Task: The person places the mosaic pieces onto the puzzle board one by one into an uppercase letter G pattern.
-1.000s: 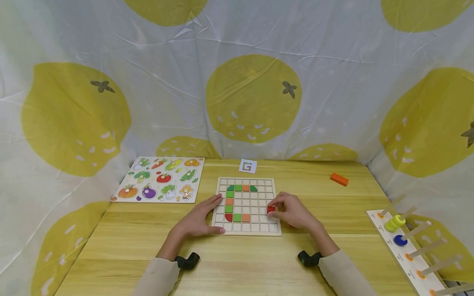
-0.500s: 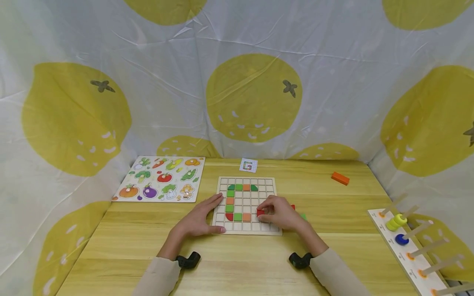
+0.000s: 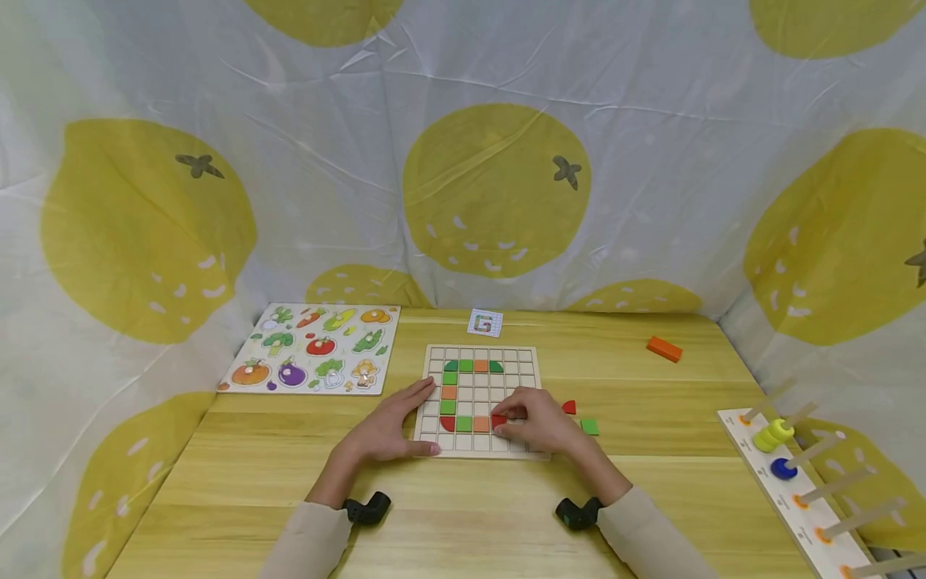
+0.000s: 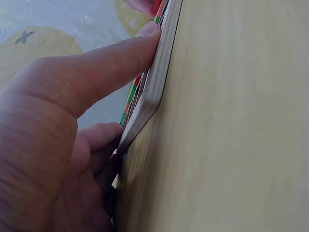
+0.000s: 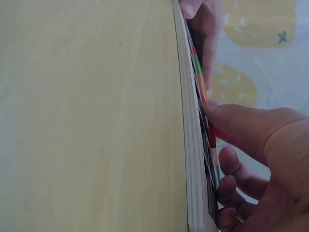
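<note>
A wooden grid board (image 3: 466,395) lies mid-table in the head view, bearing green, orange and red tiles in a C-like outline. At its lower row, my right hand (image 3: 538,420) pinches a red tile (image 3: 497,422) between thumb and fingers, just right of an orange tile (image 3: 481,425). The right wrist view shows this red tile (image 5: 212,135) low over the board, beside the thumb. My left hand (image 3: 387,426) rests on the board's left edge, thumb near the front corner and fingers extended along the side. In the left wrist view the thumb (image 4: 116,65) presses the board's rim.
Right of the board lie a red rounded tile (image 3: 569,408) and a green square tile (image 3: 589,427). Behind it is a pattern card (image 3: 485,322). A vegetable puzzle (image 3: 249,354) sits back left, an orange block (image 3: 664,349) back right, a peg stacker (image 3: 792,503) far right.
My right hand has moved left across the board with the red tile, to beside the orange tile. The loose red and green tiles have come into sight. The left hand stays put.
</note>
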A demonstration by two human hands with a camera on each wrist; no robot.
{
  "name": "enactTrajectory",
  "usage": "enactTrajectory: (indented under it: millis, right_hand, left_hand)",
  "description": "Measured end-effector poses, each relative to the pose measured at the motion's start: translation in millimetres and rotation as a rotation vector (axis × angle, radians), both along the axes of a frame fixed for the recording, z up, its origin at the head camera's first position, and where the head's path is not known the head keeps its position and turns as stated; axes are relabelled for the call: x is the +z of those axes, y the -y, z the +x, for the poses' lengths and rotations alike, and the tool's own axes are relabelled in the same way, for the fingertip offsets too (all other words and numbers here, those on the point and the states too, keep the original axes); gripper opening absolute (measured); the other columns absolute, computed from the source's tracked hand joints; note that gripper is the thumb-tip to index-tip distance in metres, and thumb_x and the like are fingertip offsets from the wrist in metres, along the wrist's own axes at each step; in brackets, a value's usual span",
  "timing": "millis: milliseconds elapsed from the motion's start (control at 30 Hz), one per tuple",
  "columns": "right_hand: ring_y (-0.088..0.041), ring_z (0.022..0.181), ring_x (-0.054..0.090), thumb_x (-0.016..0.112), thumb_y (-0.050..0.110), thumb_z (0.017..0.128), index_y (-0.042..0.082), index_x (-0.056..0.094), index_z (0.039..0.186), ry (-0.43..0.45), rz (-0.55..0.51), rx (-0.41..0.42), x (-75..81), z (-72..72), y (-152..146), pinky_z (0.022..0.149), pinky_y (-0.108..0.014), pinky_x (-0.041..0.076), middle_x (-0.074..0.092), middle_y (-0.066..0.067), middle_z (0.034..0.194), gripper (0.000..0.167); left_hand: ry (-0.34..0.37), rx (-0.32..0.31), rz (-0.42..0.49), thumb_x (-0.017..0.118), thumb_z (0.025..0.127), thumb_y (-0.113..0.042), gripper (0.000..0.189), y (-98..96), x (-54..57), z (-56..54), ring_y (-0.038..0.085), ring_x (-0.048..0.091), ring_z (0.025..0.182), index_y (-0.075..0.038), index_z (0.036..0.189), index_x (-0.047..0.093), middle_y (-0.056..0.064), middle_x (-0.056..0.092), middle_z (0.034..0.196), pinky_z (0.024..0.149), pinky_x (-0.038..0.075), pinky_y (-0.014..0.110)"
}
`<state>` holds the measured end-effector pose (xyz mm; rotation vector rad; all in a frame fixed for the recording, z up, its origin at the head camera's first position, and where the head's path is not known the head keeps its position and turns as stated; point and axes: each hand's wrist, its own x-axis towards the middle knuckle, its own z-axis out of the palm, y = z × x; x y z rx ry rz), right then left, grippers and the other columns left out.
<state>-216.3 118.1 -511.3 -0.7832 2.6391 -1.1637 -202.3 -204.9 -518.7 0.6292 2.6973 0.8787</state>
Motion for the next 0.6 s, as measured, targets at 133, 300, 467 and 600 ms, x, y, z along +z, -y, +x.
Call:
enactTrajectory:
  millis: [133,300,467,600]
  right_hand:
    - [-0.015,0.079,0.056,0.086,0.02,0.085,0.017,0.081,0.104,-0.005,0.011,0.005,0.3,0.4,0.6,0.069,-0.022,0.045,0.065,0.005,0.087,0.02]
    - [-0.013,0.076,0.054,0.084,0.02,0.086,0.019,0.08,0.1,-0.005,0.015,-0.004,0.9,-0.2,-0.6,0.067,-0.022,0.044,0.063,0.004,0.084,0.015]
    - [-0.009,0.073,0.052,0.081,0.018,0.088,0.022,0.08,0.097,-0.018,0.011,0.002,1.7,-1.3,-1.4,0.065,-0.023,0.045,0.06,0.01,0.081,0.01]
    - [-0.009,0.072,0.053,0.081,0.018,0.089,0.02,0.08,0.099,0.001,-0.001,-0.005,0.8,-1.3,-1.6,0.065,-0.022,0.045,0.06,0.01,0.081,0.011]
  left_hand:
    - [0.001,0.002,0.001,0.081,0.077,-0.064,0.11,0.2,0.8,0.0,0.033,0.022,0.159,-0.024,0.165,0.028,-0.004,0.02,0.173,0.123,0.028,0.062]
    - [0.001,0.001,0.004,0.08,0.077,-0.064,0.11,0.1,1.4,0.2,0.033,0.022,0.159,-0.024,0.165,0.029,-0.004,0.021,0.173,0.123,0.028,0.062]
    - [-0.005,0.0,0.006,0.081,0.077,-0.063,0.109,0.2,1.3,0.3,0.033,0.022,0.159,-0.023,0.165,0.029,-0.003,0.021,0.173,0.123,0.028,0.062]
    - [0.0,0.0,0.004,0.081,0.077,-0.063,0.11,0.5,1.5,0.6,0.033,0.022,0.159,-0.023,0.165,0.029,-0.003,0.021,0.173,0.123,0.028,0.062]
